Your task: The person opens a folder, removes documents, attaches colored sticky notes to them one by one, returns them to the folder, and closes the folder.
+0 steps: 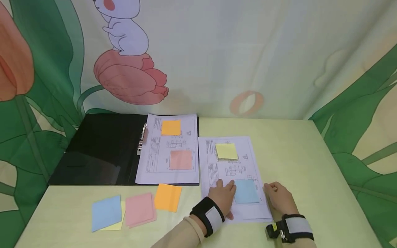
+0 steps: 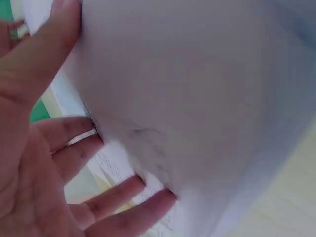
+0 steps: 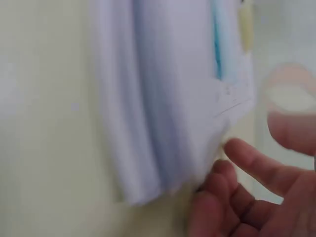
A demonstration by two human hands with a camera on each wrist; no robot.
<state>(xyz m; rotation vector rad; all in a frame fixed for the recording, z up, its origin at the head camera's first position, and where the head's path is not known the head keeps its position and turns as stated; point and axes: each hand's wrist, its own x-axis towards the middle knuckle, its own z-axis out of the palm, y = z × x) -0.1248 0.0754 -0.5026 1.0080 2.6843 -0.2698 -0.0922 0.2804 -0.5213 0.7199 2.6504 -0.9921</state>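
My left hand (image 1: 222, 197) lies over the lower left of a printed paper stack (image 1: 214, 203), fingers fairly straight, with fingertips touching paper (image 2: 197, 98) in the left wrist view. At the stack's right edge is my right hand (image 1: 281, 197), its curled fingers appearing to pinch the paper margin. The right wrist view shows blurred, layered paper edges (image 3: 148, 98) beside these fingers (image 3: 247, 160); the exact contact is blurred. A yellow sticky note (image 1: 226, 151) and a blue sticky note (image 1: 246, 191) sit on the top sheet.
Left of the stack lies an open black binder (image 1: 99, 148) with a metal clip (image 1: 142, 139). Its printed sheet (image 1: 155, 175) bears orange (image 1: 171, 127) and pink notes (image 1: 181, 159). Loose blue (image 1: 106, 213), yellow (image 1: 115, 225), pink (image 1: 139, 209) and orange notes (image 1: 168, 197) lie in front.
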